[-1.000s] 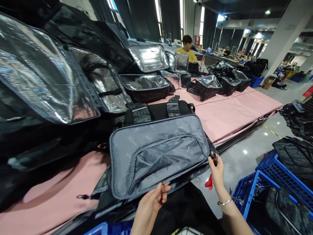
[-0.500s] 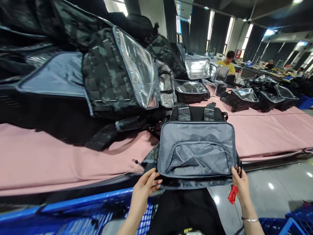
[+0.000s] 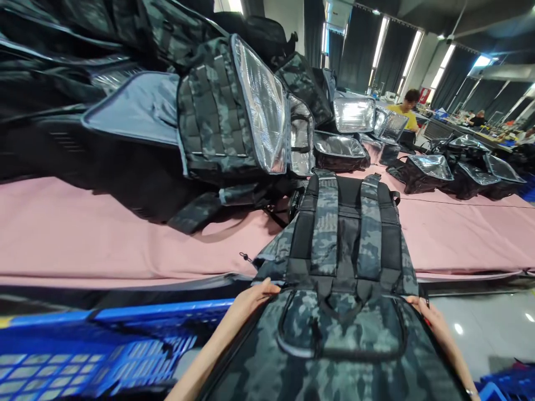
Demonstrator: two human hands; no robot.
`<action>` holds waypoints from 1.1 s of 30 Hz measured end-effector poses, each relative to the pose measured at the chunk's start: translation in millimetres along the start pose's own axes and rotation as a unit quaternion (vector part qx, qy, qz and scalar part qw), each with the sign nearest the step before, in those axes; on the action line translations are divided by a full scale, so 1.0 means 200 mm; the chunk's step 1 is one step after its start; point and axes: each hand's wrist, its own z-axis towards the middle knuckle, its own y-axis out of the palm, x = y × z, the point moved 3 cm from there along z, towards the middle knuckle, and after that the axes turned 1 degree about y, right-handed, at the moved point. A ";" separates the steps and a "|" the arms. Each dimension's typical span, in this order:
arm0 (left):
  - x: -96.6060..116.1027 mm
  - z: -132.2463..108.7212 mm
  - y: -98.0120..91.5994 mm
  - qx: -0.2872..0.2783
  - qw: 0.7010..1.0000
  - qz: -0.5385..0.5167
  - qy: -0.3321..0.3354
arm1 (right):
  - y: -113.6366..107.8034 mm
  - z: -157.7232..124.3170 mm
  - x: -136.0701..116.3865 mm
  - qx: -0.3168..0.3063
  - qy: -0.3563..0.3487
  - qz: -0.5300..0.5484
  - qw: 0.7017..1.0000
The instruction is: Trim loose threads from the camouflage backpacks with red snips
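A dark camouflage backpack (image 3: 349,228) lies on the pink-covered table with its padded shoulder straps facing up. Its flap (image 3: 368,379), with a zipped pocket and a carry loop, is folded back toward me and covers my lap. My left hand (image 3: 261,292) grips the backpack's left edge where the flap meets the body, its fingers partly tucked behind the flap. At the matching right edge, my right hand (image 3: 426,312) holds the backpack between thumb and fingers, partly hidden by the flap. A small red piece (image 3: 427,321) shows beside the right hand.
More camouflage bags (image 3: 217,111) with silver linings are heaped at the left and back of the pink table (image 3: 125,234). Several open bags (image 3: 430,167) sit at the right. Blue crates (image 3: 54,362) stand below the table edge. A person in yellow (image 3: 405,117) is farther back.
The flap has swung down toward me, so its grey lining is hidden and its camouflage outside and the shoulder straps show. Both hands stay at the backpack's sides. The view has shifted slightly left.
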 end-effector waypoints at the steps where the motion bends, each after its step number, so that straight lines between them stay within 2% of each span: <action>1: 0.01 0.01 -0.01 0.003 0.998 0.063 0.020 | 0.01 0.00 -0.02 -0.013 0.015 0.000 1.000; 4: 0.02 0.07 0.00 -0.042 0.975 0.210 0.053 | 0.03 0.02 -0.07 -0.042 0.005 -0.073 0.996; 7: 0.02 0.13 0.02 -0.085 0.963 0.253 0.037 | 0.04 0.09 -0.12 -0.062 -0.032 -0.226 0.972; 11: 0.04 0.25 0.04 -0.032 0.965 0.250 0.072 | 0.05 0.18 -0.18 -0.012 -0.119 -0.407 0.906; 13: 0.08 0.29 0.06 0.007 0.969 0.221 0.110 | 0.06 0.21 -0.20 0.032 -0.159 -0.457 0.875; 14: 0.12 0.29 0.07 0.026 0.971 0.198 0.130 | 0.07 0.23 -0.21 0.051 -0.176 -0.460 0.869; 16: 0.20 0.28 0.10 0.058 0.973 0.143 0.174 | 0.08 0.25 -0.23 0.085 -0.211 -0.418 0.880; 18: 0.30 0.23 0.13 0.071 0.971 0.085 0.211 | 0.09 0.26 -0.25 0.121 -0.245 -0.323 0.906; 20: 0.37 0.18 0.16 0.060 0.972 0.038 0.224 | 0.07 0.27 -0.24 0.148 -0.258 -0.190 0.936; 22: 0.39 0.13 0.18 0.034 0.978 0.004 0.206 | 0.05 0.28 -0.20 0.161 -0.243 -0.051 0.955; 25: 0.35 0.09 0.21 -0.012 0.988 -0.033 0.148 | 0.01 0.29 -0.10 0.156 -0.207 0.087 0.962; 27: 0.28 0.08 0.23 -0.039 0.992 -0.052 0.107 | -0.01 0.28 -0.02 0.164 -0.193 0.108 0.961; 30: 0.15 0.07 0.23 -0.054 0.994 -0.067 0.068 | -0.04 0.23 0.07 0.178 -0.183 0.055 0.965; 33: 0.02 0.04 0.19 -0.004 0.995 -0.094 0.024 | -0.06 0.18 0.11 0.211 -0.167 -0.043 0.962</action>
